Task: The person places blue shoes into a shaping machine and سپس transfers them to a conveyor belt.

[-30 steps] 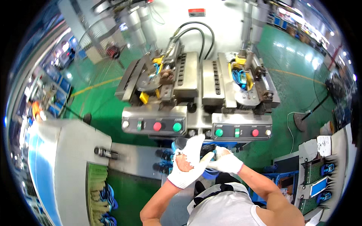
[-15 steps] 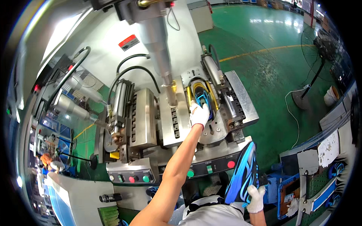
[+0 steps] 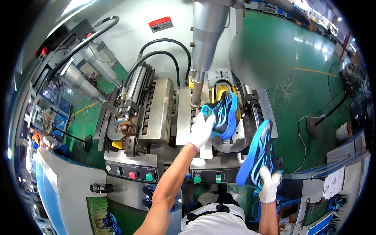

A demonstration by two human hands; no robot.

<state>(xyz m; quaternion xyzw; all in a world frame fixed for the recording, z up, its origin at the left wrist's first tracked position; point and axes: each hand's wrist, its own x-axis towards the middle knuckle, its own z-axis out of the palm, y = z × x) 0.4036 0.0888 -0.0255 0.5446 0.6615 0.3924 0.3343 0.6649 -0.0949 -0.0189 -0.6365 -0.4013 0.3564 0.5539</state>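
Observation:
My left hand, in a white glove, is closed on the collar of a blue and black sneaker. That shoe is tilted above the right-hand station of a metal press, partly covering the yellow-edged bed. My right hand, also gloved, grips a second blue and black sneaker near its opening. This one hangs in front of the press, toe up, its side facing me. The right hand's fingers are partly hidden behind the shoe.
A vertical press cylinder comes down left of the held shoe. Steel blocks and hoses stand to the left. Along the front runs a control panel with coloured buttons. A fan stands at right; more shoes sit lower left.
The left hand has lifted its sneaker up out of the bed and turned it. The right hand still holds the other shoe, slightly higher. The head view has shifted.

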